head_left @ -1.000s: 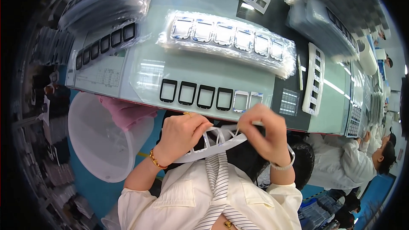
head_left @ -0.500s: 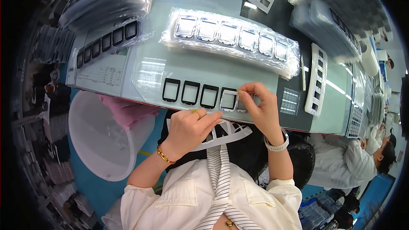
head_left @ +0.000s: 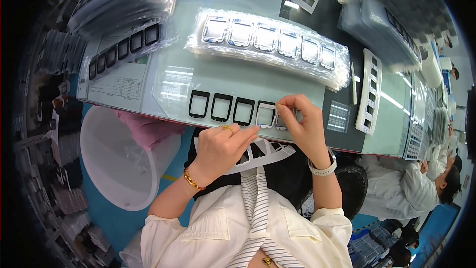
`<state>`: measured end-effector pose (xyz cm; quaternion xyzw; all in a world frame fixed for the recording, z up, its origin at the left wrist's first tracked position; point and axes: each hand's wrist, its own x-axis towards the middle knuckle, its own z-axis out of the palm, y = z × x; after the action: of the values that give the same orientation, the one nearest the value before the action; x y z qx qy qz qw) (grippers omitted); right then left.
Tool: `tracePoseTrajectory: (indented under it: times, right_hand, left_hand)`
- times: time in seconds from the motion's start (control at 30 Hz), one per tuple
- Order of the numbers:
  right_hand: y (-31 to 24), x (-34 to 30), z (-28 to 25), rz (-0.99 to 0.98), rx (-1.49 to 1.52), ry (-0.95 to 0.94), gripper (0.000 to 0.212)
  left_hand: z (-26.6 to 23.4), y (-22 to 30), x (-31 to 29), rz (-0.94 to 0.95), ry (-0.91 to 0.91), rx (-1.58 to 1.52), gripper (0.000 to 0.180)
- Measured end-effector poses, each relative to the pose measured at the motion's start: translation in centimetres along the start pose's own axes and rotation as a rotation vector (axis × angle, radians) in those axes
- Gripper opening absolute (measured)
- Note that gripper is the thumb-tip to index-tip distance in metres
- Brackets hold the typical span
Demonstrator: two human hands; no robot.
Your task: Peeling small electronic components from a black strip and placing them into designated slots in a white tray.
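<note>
A row of black rectangular frames lies along the table's near edge; the leftmost frame [head_left: 199,104] and two others show only black borders. Fourth is a white-lined frame [head_left: 266,114], with a pale inner border and blue marks. My right hand [head_left: 303,123] pinches at its upper right corner, thumb and index finger together, and partly covers another frame [head_left: 281,121] behind it. With its index finger stretched along the near edge, my left hand [head_left: 223,148] has its fingertips pressed together at the lower left corner. A cut-out white strip [head_left: 270,158] rests below my hands, near my lap.
Beyond the row lies a plastic-wrapped tray [head_left: 193,43] of pale-lined frames. More wrapped stacks [head_left: 124,7] stand at the back left and right. On the right are a thin white stick [head_left: 354,84] and a white strip [head_left: 368,119]. A white bin [head_left: 116,168] stands left below the table.
Almost nothing differs. Both hands stay at the white-lined frame, with only a very slight shift of the fingers.
</note>
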<state>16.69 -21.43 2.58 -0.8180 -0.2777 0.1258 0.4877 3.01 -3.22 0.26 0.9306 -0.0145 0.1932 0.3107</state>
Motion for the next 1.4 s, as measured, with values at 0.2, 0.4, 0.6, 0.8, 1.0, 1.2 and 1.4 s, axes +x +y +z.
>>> tracePoseTrajectory:
  times: [0.2,0.4,0.6,0.8,1.0,1.2,1.4]
  right_hand:
    - [0.0,0.0,0.0,-0.004,-0.026,-0.005,0.006]
    - [0.2,0.0,0.1,-0.019,-0.029,0.017,0.006]
    - [0.2,-0.2,0.1,-0.056,-0.031,0.035,0.005]
    - [0.0,-0.2,0.0,-0.053,-0.037,0.017,0.006]
    - [0.2,0.2,0.1,-0.249,-0.171,0.083,0.009]
    - [0.6,0.4,0.1,-0.214,-0.137,0.074,0.008]
    - [0.6,0.7,0.3,-0.204,-0.192,0.064,0.008]
  left_hand:
    - [0.0,0.2,0.3,-0.021,-0.003,-0.001,0.017]
    - [0.0,0.2,0.3,-0.022,0.004,-0.005,0.018]
    - [0.5,0.2,0.2,-0.009,0.014,-0.009,0.017]
    - [1.5,1.7,0.7,0.053,0.002,0.036,0.017]
    - [1.2,1.2,-0.1,0.077,0.003,0.030,0.022]
    - [0.7,0.5,-0.6,0.025,0.034,0.048,0.023]
    - [0.9,0.6,-0.6,-0.002,0.030,0.032,0.022]
